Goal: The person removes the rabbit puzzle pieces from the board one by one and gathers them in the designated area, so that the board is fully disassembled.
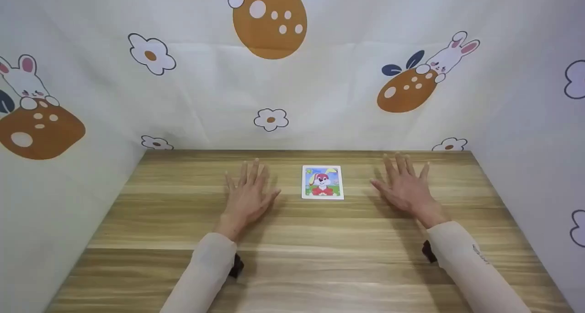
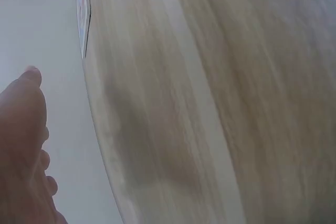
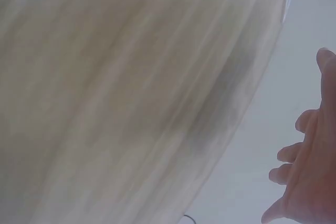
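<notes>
On the wooden table lies a small picture card or puzzle [image 1: 322,182] with a white border, showing a red and white cartoon rabbit. To its left my left hand [image 1: 248,196] is spread palm down, fingers straight, holding nothing. My right hand [image 1: 406,188] is spread likewise on the other side, apart from the card. In the left wrist view the left hand [image 2: 21,140] shows at the left edge, with the edge of the card [image 2: 83,14] beyond it. The right wrist view shows the right hand [image 3: 310,156] above its shadow, nothing in its fingers.
The wood-grain table [image 1: 292,267] ends at a white curtain [image 1: 338,89] printed with rabbits, orange fruit shapes and flowers. The cloth also walls off the left and right sides. Beneath each sleeve cuff sits a dark wrist device [image 1: 236,266].
</notes>
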Tool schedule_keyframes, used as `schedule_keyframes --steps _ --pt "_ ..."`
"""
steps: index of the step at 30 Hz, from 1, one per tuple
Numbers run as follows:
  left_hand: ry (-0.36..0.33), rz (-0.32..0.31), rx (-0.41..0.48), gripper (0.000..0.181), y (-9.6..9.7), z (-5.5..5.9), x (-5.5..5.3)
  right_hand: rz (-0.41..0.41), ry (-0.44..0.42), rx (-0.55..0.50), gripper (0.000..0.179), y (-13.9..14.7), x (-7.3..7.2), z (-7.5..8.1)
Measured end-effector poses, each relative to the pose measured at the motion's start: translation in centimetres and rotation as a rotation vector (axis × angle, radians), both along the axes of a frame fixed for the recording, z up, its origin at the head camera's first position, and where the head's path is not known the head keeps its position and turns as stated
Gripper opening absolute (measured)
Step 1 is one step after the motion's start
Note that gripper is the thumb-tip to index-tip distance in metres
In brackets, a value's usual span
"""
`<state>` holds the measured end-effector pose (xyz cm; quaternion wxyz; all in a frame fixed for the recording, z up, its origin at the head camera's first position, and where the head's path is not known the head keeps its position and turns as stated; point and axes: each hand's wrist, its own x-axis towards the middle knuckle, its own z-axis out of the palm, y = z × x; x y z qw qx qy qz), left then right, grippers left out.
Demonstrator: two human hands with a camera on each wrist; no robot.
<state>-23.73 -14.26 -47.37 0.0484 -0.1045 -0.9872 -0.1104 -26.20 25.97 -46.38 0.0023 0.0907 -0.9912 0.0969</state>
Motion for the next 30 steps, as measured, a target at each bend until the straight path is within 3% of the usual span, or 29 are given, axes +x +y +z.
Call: schedule_keyframes --steps 17,22,25,30 --pt "-0.108 -0.094 -0.003 0.076 4.6 -0.3 0.4 0.061 -0.032 -0.057 0.088 -4.0 -1.2 0.1" --pt "-0.148 -0.157 0.013 0.074 6.8 -0.2 1.0 0.091 -0.079 -0.174 0.083 -5.4 -1.5 0.4" --pt "-0.137 -0.198 -0.002 0.072 8.2 -0.2 1.3 0.127 -0.067 -0.255 0.074 -6.3 -1.6 0.7" --pt "-0.141 -0.208 -0.031 0.07 9.7 -0.1 1.3 0.143 -0.062 -0.366 0.063 -7.8 -2.1 1.2"
